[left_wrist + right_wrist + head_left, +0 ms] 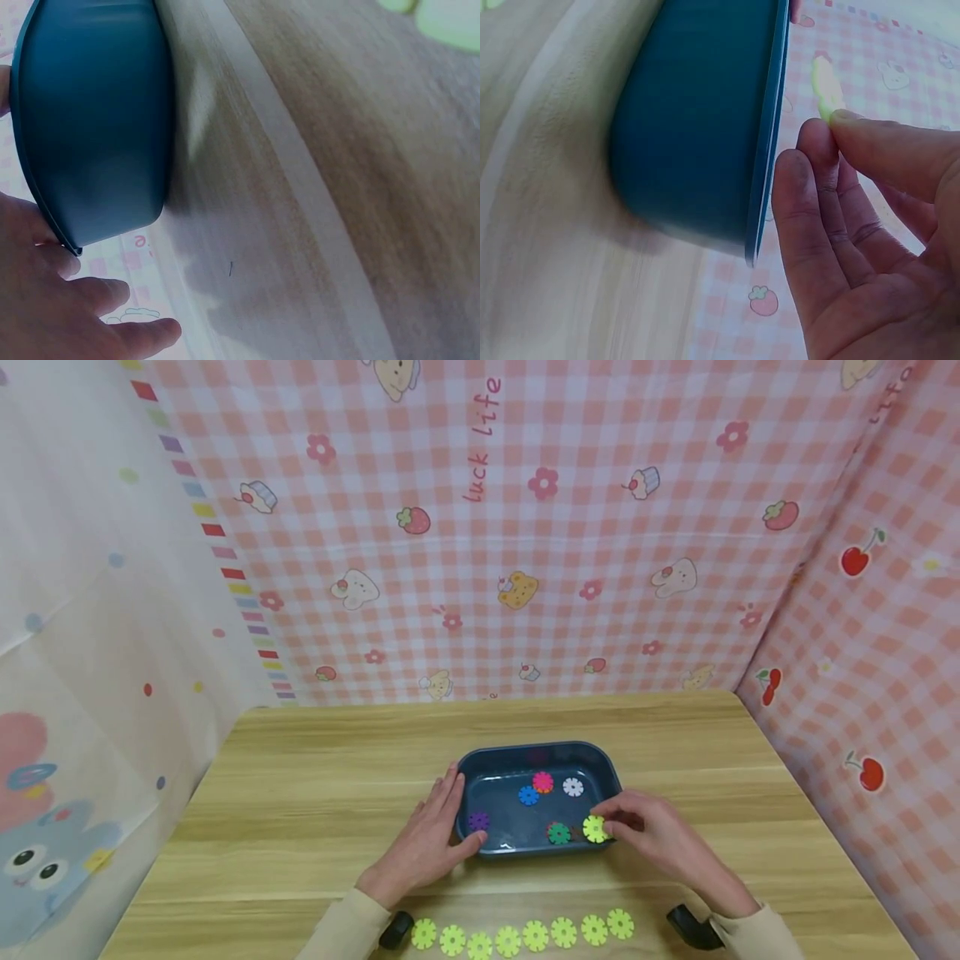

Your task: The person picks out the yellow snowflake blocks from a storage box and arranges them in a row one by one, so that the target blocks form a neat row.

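Observation:
A dark blue rectangular bin point(517, 852) stands on the table, with notched plastic discs in it. My left hand point(427, 835) rests at the bin's left end, fingers extended along the rim and thumb over the near-left corner. Over the right end, my right hand point(652, 831) pinches a yellow-green notched disc point(595, 828) between thumb and fingertip. In the right wrist view that disc point(826, 86) is seen edge-on above the rim. Inside the bin lie a purple disc point(478, 821), a blue disc point(528, 796), a pink disc point(543, 782), a white disc point(573, 787) and a green disc point(558, 833).
A row of several yellow-green discs point(536, 936) lies along the table's near side, between my wrists. The wooden table point(322, 793) ends at a pink checked cloth point(480, 635) behind, with more printed cloth on both sides.

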The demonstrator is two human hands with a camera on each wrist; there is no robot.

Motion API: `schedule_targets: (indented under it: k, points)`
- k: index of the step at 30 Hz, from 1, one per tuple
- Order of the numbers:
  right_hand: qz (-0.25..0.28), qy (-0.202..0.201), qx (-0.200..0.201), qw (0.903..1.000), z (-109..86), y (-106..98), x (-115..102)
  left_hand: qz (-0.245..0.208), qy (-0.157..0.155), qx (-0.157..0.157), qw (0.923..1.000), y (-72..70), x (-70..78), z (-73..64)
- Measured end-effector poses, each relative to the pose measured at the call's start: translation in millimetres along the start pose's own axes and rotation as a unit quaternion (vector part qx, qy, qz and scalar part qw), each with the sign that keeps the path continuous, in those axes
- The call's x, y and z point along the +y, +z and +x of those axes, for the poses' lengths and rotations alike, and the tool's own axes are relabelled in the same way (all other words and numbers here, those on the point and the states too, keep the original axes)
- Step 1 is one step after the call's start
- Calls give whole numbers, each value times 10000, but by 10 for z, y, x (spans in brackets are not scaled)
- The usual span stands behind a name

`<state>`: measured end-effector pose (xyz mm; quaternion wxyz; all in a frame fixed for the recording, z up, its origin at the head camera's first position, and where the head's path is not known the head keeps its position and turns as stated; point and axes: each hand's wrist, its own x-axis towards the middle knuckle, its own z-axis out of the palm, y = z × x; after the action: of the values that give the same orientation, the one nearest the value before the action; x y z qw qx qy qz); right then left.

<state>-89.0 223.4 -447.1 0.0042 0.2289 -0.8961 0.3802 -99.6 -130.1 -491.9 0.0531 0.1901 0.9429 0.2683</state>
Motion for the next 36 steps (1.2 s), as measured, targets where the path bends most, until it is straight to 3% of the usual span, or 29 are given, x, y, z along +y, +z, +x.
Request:
schedule_targets:
  k: [10,21,30,36]
  points:
    - [-102,-156,217,9996,-234,-77,45,35,-48,-44,10000,-7,11,-7]
    - [-191,-685,570,9958,-443,-72,161,42,-89,-53,9999,-4,17,-7]
    - [-54,-45,61,10000,-556,-71,229,73,-70,-51,9999,-20,20,-3]
    - [30,-408,6,9992,-671,-29,337,70,-37,-26,10000,-15,30,0]
